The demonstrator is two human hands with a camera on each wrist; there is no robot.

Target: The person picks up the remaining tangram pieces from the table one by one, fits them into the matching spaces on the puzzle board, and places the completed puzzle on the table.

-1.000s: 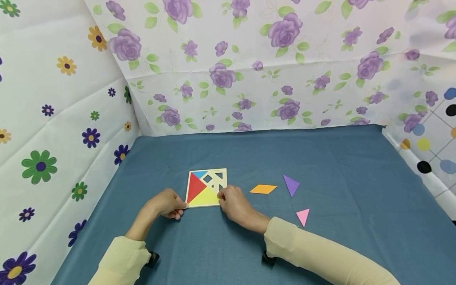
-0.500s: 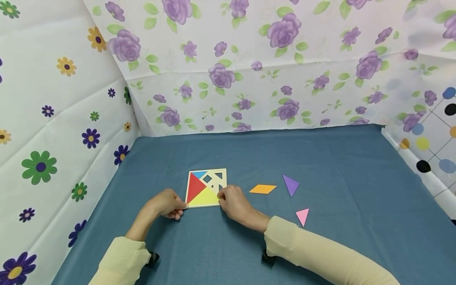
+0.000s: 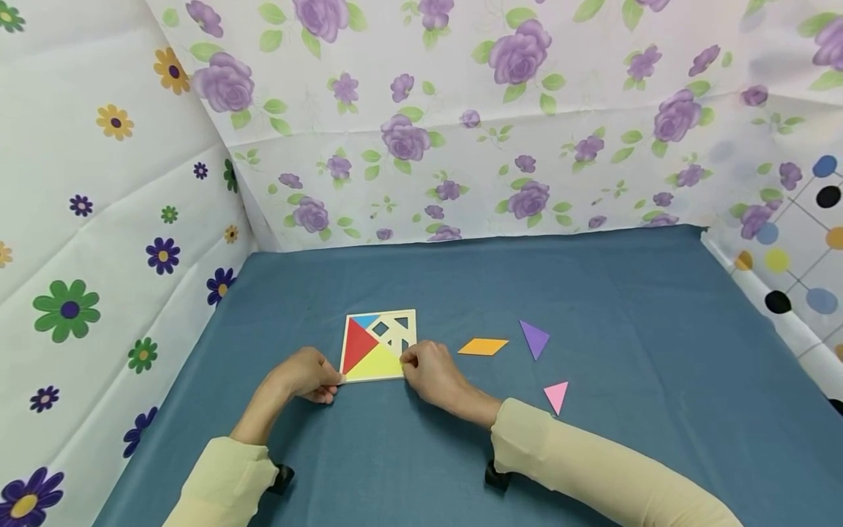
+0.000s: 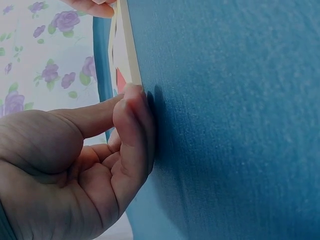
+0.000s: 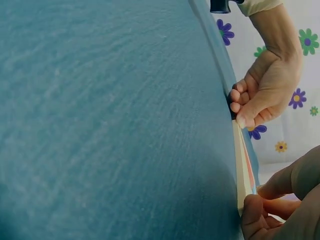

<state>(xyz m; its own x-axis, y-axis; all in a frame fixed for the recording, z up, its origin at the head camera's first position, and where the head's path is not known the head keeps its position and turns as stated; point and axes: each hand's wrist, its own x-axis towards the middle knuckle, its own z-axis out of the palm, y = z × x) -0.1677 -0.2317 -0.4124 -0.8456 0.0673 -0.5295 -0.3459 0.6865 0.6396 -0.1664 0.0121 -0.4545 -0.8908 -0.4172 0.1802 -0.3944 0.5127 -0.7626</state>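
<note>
A square tangram board [image 3: 393,334] with a pale wooden frame lies on the blue cloth. Set in it are a large red triangle [image 3: 358,348], a large yellow triangle [image 3: 375,365] and a smaller blue triangle [image 3: 364,320]. Several cut-outs show at its upper right. My left hand [image 3: 304,375] pinches the near left corner, thumb on top and fingers curled at the edge, as the left wrist view shows. At the near right corner my right hand [image 3: 435,377] pinches the board [image 5: 240,165] between thumb and fingers, covering that corner in the head view.
Loose on the blue cloth [image 3: 626,315], right of the board, lie an orange parallelogram [image 3: 484,346], a purple triangle [image 3: 534,339] and a pink triangle [image 3: 556,397]. Flowered sheets [image 3: 461,168] stand behind and at the left; a dotted one hangs at the right.
The head view has shifted slightly. Both hands keep their grip on the board's near corners, and the loose pieces stay where they were.
</note>
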